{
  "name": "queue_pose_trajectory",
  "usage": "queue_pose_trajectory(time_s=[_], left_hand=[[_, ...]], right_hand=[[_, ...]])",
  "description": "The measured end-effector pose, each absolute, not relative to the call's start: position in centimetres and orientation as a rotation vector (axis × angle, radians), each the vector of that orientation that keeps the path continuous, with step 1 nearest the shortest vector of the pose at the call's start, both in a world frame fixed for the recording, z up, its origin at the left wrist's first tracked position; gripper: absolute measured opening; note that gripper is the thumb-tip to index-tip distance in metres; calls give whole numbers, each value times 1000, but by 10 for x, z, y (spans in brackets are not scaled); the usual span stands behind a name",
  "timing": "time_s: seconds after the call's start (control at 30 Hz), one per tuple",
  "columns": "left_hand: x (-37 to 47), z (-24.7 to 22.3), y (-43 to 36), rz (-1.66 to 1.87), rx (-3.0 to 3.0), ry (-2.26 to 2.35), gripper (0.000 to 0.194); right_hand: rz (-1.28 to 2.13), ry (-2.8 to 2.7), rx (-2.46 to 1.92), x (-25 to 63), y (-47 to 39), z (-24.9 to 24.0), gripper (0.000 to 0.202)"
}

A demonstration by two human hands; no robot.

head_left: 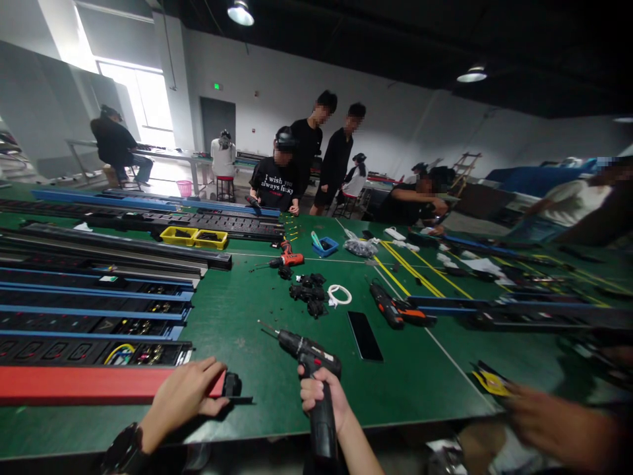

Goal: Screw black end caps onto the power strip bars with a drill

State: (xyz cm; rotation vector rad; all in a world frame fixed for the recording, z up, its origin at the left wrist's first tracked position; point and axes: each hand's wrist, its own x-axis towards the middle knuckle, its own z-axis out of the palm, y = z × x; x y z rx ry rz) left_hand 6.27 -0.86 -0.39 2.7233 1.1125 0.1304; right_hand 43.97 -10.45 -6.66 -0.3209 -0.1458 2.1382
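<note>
My left hand (185, 390) is wrapped over the right end of a long red rail (84, 384), fingers on top and thumb on the near side. A black end piece (232, 383) sticks out just past my fingers. In my right hand (324, 396) is a black cordless drill (309, 349), gripped by its handle. Its long bit points up and left over the green table, touching nothing. Behind the red rail lie several black socket strips (54, 351) with blue edges. Coloured wires (120, 354) show in the open end of the nearest strip.
On the green table (237, 323) lie a phone (364, 336), a white cable coil (339, 295), black parts (309, 290), an orange drill (289, 259) and another power tool (388, 307). Yellow bins (194, 237) stand farther back. At right, a co-worker's hand (544, 412) is near a yellow-handled tool (490, 381).
</note>
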Motion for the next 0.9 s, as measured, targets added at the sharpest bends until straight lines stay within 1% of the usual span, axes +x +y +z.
queue_pose_trajectory(time_s=[0.2, 0.43, 0.63, 0.8, 0.9], left_hand=[[62, -4, -8, 145, 2713, 1110, 50], [60, -6, -8, 159, 2719, 1125, 49], [61, -6, -9, 128, 2745, 1130, 51], [60, -8, -8, 145, 2762, 1107, 54], [59, -9, -7, 165, 2757, 1097, 54]], right_hand=[[2127, -49, -296, 439, -106, -67, 37], [2104, -62, -356, 439, -107, -68, 41], [2111, -112, -380, 438, -106, -61, 36], [2112, -257, -415, 437, -103, -54, 27], [2113, -263, -435, 437, -103, -55, 32]])
